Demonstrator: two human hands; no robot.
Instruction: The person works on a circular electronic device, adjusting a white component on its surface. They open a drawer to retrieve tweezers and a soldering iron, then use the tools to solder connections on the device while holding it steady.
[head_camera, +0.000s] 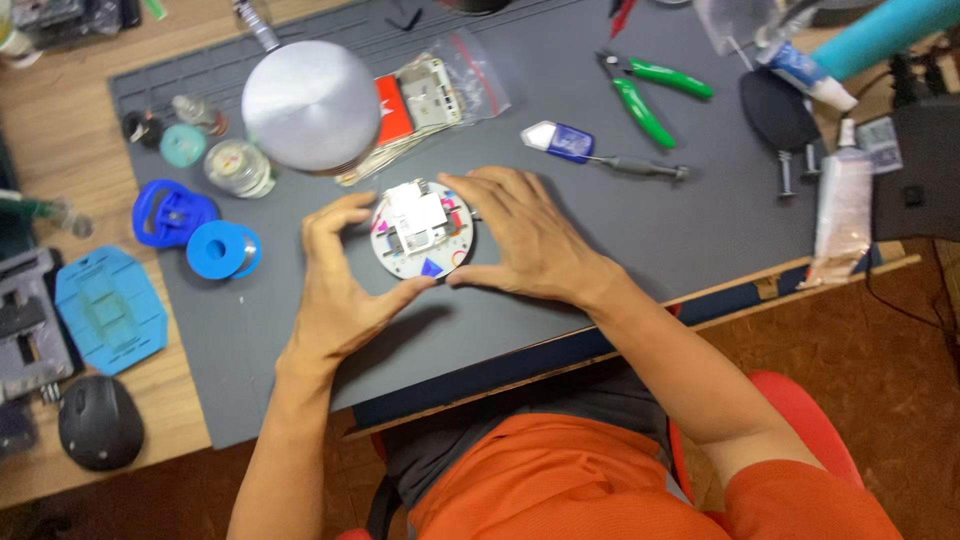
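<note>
a round white disc (422, 238) with small coloured shapes on its face is held between both hands on the grey work mat (600, 250), near the mat's front edge. a small white and silver part (416, 215) is seated on the middle of the disc. the left hand (340, 285) is curved around the disc's left rim, thumb at the lower edge and fingers at the upper left, closed on it. the right hand (525, 240) is wrapped around the right rim, fingers over the top and thumb below, likewise clamped on the disc. just behind the disc a round metal lamp shade (311, 105) is seen, with a clear bag of parts (440, 90) beside it. a blue-handled screwdriver (600, 152) and green-handled pliers (645, 92) are laid further right on the mat. a blue spool (223, 250) is set left of the hands, and a black mouse (99, 422) is placed on the wooden desk.
</note>
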